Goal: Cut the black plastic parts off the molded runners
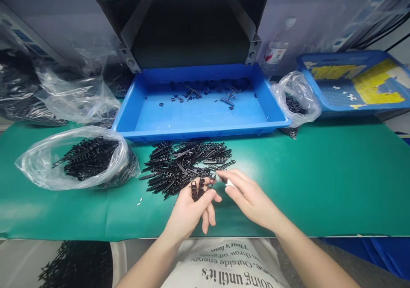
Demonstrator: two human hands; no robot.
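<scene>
A heap of black plastic part strips (188, 162) lies on the green mat (320, 177) in front of me. My left hand (192, 209) pinches one black strip (197, 187) at the heap's near edge, its other fingers hanging loose. My right hand (246, 194) reaches toward the same strip from the right, fingers curled, with something small and white (229, 184) at its fingertips. The two hands almost touch above the mat.
A blue tray (205, 128) with a few loose black bits stands behind the heap, under a dark hopper (188, 27). A clear bag of black strips (83, 158) lies at left, a smaller bag (296, 100) at right, a blue basket (355, 81) far right.
</scene>
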